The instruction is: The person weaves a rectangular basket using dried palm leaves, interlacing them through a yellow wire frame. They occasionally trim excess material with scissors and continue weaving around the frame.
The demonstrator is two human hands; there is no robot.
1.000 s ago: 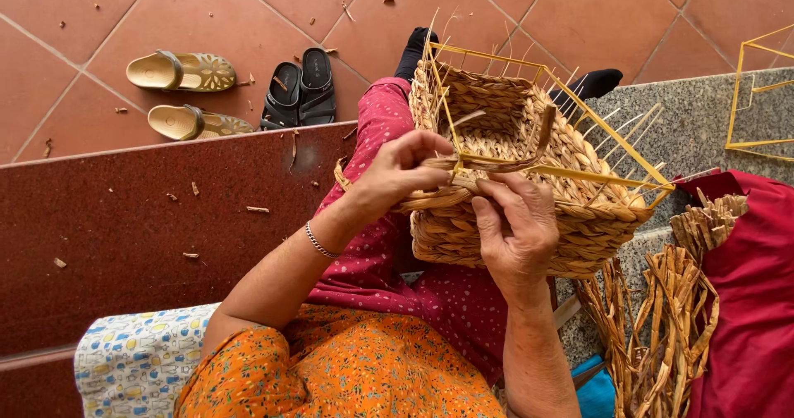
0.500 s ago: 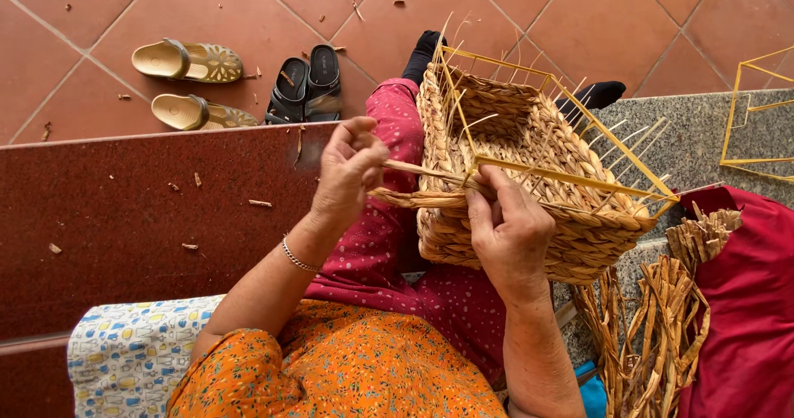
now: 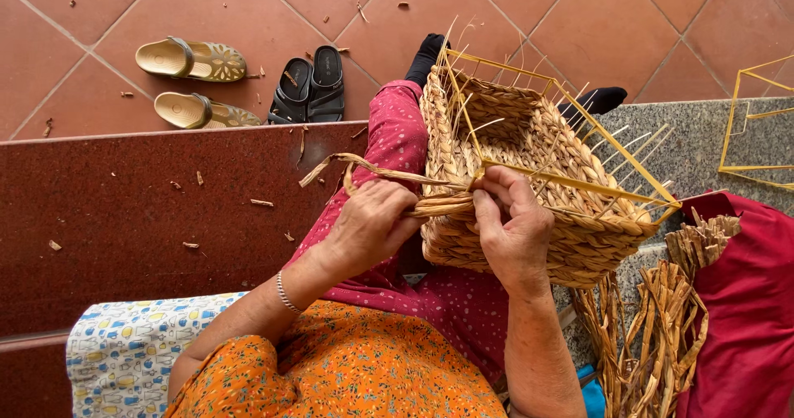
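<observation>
Centrally, a half-woven straw basket (image 3: 529, 178) is seen resting on a lap covered by pink dotted cloth, its near wall turned toward the viewer. A yellow wire frame (image 3: 571, 182) is shown running along the basket's open rim, with thin bare stakes sticking up past the woven edge on the far and right sides.

The left hand (image 3: 368, 224) is closed around a flat straw strand (image 3: 372, 170), which is pinched between thumb and fingers; the strand's loose end is curled away to the left, over the lap's edge. The right hand (image 3: 513, 224) is pressed against the basket's near rim, its fingertips gripping the same strand where it meets the weave. The two hands are set just beside each other, almost touching.

To the left, a dark red stone bench (image 3: 124, 219) is laid out beside the lap, scattered with small straw scraps, and much open surface is left there. Beyond its far edge, a tiled floor is seen, where a pair of tan sandals (image 3: 190, 83) and a pair of black sandals (image 3: 310, 83) are placed well apart from the hands.

To the right, room is tighter: a bundle of dried straw (image 3: 653, 335) is stacked just under the basket's right corner, beside a red cloth (image 3: 744, 319).
</observation>
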